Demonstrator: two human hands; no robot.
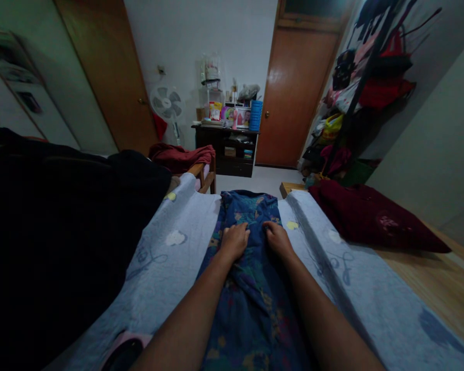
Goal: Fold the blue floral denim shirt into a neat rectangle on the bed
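Observation:
A blue garment with a colourful floral pattern [251, 304] lies lengthwise on a light blue bedsheet [193, 247], its dark-edged end towards the far side of the bed. My left hand [235, 240] rests on the garment's left part with the fingers curled into the cloth. Near its right edge, my right hand [278, 239] is closed on the fabric, thumb side inward. Between the two hands the cloth lies slightly wrinkled, with looser folds nearer to me.
Black cloth [62, 221] is heaped at the left. A maroon cushion [375, 216] lies at the right by a wooden board [421, 278]. Beyond the bed stand a dark cabinet [224, 167], a fan [167, 103] and a wooden bed frame with red cloth [181, 157].

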